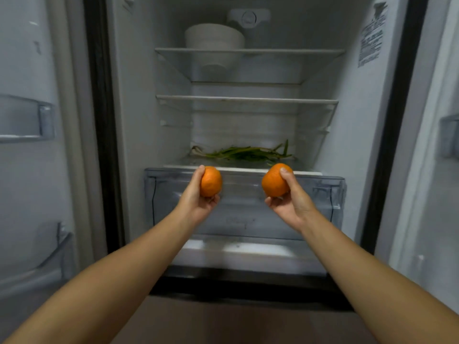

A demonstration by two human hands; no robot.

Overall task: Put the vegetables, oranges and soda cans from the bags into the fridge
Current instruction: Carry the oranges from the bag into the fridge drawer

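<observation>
Two oranges, one to each hand, held up in front of the open fridge [119, 120], level with the front edge of its lowest shelf [243, 170]. The left hand [196, 199] grips the left orange [211, 181] from its left side and below, thumb tip at the top, fingers curled under it. The right hand [290, 202] grips the right orange [273, 181] from its right side, thumb over the top and fingers cupped beneath. Both fruits are nearly round, so no long axis can be told; a stem end cannot be made out on either. The two oranges are well apart from each other, both in the air before the clear drawer [323, 194] that sits under the lowest shelf, touching neither shelf nor drawer. Green vegetables [246, 153], long-stemmed, lie flat on the lowest shelf toward its back, their long axis running left to right across the shelf, pale root ends at the left and leaf tips at the right. White bowls [214, 37], stacked, stand on the top shelf [248, 51] at its left rear. The middle shelf [246, 100] carries nothing visible. A printed label [371, 43] is fixed high on the fridge's right inner wall; its writing is too small and blurred to read. Door racks show at the left edge [27, 120] and right edge [449, 135] of the view. No brand mark is legible anywhere.
</observation>
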